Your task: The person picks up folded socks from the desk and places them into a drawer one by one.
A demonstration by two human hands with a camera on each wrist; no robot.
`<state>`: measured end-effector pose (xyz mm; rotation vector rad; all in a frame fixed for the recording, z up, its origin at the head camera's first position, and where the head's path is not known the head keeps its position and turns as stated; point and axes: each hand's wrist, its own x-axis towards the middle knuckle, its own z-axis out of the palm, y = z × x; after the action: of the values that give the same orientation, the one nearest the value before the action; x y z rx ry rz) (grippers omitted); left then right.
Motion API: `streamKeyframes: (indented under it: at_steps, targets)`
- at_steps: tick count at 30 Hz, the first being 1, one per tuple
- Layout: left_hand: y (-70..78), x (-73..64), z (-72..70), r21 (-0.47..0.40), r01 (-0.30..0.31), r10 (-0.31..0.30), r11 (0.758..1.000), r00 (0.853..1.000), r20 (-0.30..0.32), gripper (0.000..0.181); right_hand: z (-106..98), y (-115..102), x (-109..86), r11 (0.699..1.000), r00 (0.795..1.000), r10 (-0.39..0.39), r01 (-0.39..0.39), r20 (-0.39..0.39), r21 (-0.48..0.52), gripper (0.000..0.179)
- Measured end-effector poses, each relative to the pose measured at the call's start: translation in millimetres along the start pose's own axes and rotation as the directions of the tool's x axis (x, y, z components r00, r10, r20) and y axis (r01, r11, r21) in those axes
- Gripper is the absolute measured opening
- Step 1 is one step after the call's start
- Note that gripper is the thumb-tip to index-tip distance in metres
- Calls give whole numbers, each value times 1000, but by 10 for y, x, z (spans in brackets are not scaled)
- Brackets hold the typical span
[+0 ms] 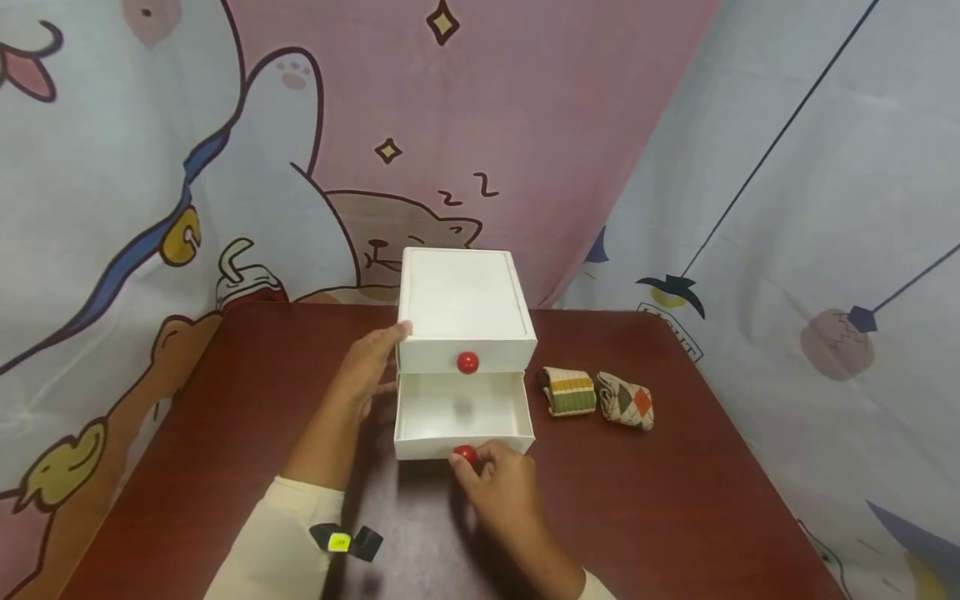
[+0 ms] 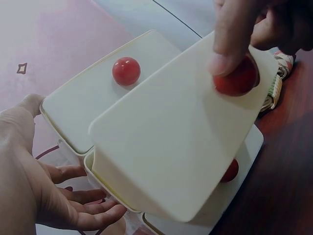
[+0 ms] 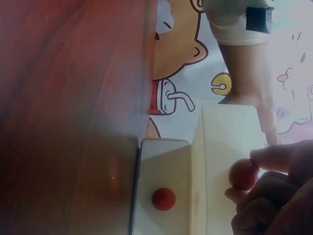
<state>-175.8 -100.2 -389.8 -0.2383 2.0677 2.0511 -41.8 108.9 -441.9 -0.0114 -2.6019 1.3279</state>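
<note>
A white box of stacked drawers (image 1: 465,296) with round red knobs stands on the table. Its middle drawer (image 1: 423,449) is pulled out toward me, and the white inside shows. My right hand (image 1: 512,493) pinches the red knob (image 3: 243,175) on this drawer's front between thumb and fingers. At the box's left side is my left hand (image 1: 365,367), its thumb at the top edge. In the left wrist view its fingers (image 2: 88,208) are spread loosely beside the box. Below the pulled-out drawer, the bottom drawer's knob (image 3: 164,199) shows in the right wrist view.
Two folded socks lie on the dark red table (image 1: 675,500) right of the box: one striped sock (image 1: 570,392) in green, yellow and cream, and one diamond-patterned sock (image 1: 626,402). A cartoon-printed cloth (image 1: 555,125) hangs behind the table and along its sides.
</note>
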Motion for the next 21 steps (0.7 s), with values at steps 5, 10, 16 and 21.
streamKeyframes:
  at_steps: [5,10,16,21]
  targets:
    - [11,-7,2,-9,-2,2,1000,1000,3,74,-24,-7,-82,1000,1000,-7,7,6,22,26]
    - [21,-2,-2,-5,4,-4,1000,1000,7,75,-39,-11,-129,999,1000,15,-16,15,52,26]
    - [20,4,-7,4,-6,6,1000,1000,4,74,-49,4,-166,997,1000,15,-15,4,78,24]
    - [-5,0,-6,18,-9,9,1000,1000,1,76,-116,20,-212,1000,998,5,-6,56,16,27]
